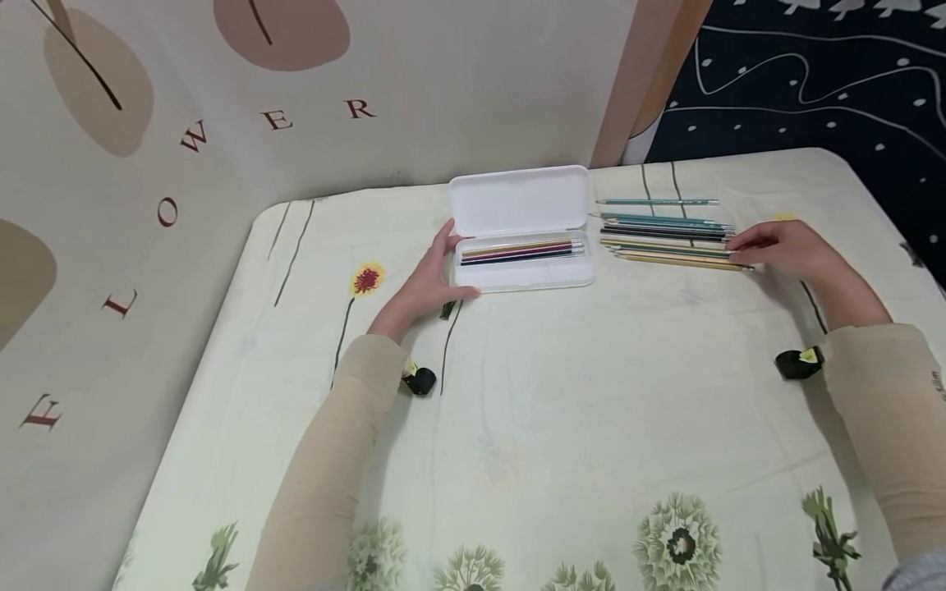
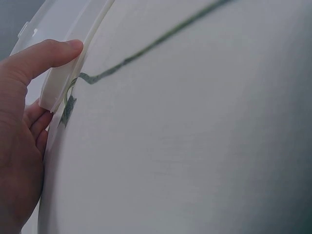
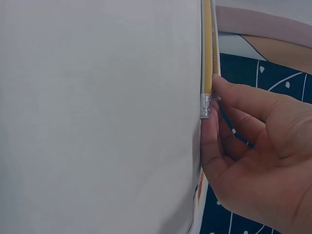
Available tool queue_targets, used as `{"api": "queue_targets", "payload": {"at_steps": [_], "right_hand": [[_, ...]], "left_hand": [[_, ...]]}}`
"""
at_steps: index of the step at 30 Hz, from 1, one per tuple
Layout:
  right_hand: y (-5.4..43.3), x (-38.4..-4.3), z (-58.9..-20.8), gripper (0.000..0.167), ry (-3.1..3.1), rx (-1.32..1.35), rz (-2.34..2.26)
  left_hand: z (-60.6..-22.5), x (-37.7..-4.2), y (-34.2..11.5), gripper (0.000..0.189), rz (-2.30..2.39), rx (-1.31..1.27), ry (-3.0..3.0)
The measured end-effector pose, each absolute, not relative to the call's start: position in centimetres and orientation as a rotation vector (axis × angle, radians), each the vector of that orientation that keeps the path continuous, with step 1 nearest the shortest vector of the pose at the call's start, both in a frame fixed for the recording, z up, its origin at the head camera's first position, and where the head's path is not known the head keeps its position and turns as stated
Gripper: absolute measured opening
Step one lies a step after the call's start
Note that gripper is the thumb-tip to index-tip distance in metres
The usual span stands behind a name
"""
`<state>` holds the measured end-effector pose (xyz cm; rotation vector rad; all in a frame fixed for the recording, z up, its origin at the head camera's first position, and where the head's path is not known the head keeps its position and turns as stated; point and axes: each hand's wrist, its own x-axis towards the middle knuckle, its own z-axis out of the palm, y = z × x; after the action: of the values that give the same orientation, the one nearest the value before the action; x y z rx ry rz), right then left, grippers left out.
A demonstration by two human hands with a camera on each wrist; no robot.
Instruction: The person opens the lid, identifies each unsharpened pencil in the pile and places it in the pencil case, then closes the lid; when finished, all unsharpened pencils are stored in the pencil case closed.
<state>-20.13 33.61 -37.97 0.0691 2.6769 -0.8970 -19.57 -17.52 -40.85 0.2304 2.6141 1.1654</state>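
A white pencil case lies with its lid raised at the back. Several pencils in dark, purple and gold tones sit inside it. My left hand grips the case's left end, thumb at the front corner and fingers by the far side; the left wrist view shows the thumb on the case wall. To the right of the case lies a row of pencils, teal, black, green and yellow. At their right ends my right hand pinches a pencil, beside a yellow pencil with a silver ferrule.
A single teal pencil lies apart behind the row. The table is covered by a pale flowered cloth. A lettered curtain rises behind and at the left; dark patterned fabric is at the back right.
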Motion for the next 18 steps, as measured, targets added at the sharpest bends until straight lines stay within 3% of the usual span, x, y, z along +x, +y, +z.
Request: {"api": "queue_targets", "payload": {"at_steps": [18], "right_hand": [[33.69, -19.77, -37.88, 0.037, 2.643, 0.318, -1.064]], "left_hand": [[-40.65, -19.44, -17.66, 0.118, 1.173, 0.259, 2.606]]}}
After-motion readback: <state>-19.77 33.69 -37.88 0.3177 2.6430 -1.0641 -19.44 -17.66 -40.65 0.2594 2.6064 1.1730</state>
